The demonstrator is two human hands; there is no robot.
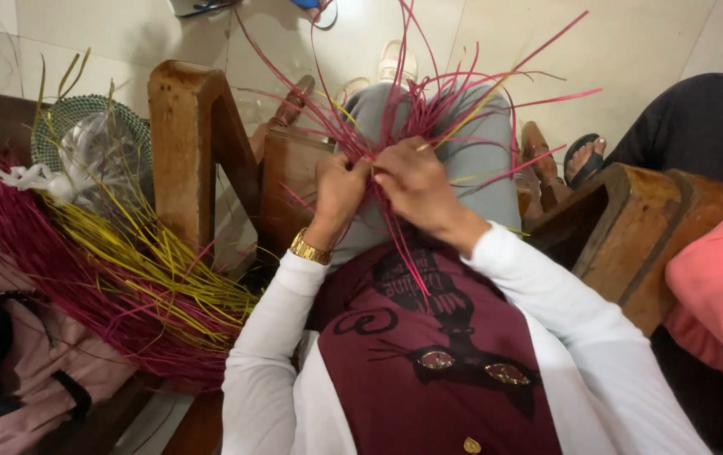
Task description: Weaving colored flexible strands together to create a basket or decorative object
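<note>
Between your hands, on your lap, sat the pink strip bundle (pixel 429 109), its loose ends fanning away from you. Your left hand (pixel 338 192) and right hand (pixel 416 187) both pinched strips at its base, knuckles almost touching. Exact finger grip was hard to see. Risk, I judged: slack strips could slip and unravel, or kink if you pulled hard.

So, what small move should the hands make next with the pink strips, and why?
Probably draw one loose pink strip tight across the knot. Both the left hand and right hand pinch the crossing point on the lap, while many strip ends fan out unwoven.
</note>
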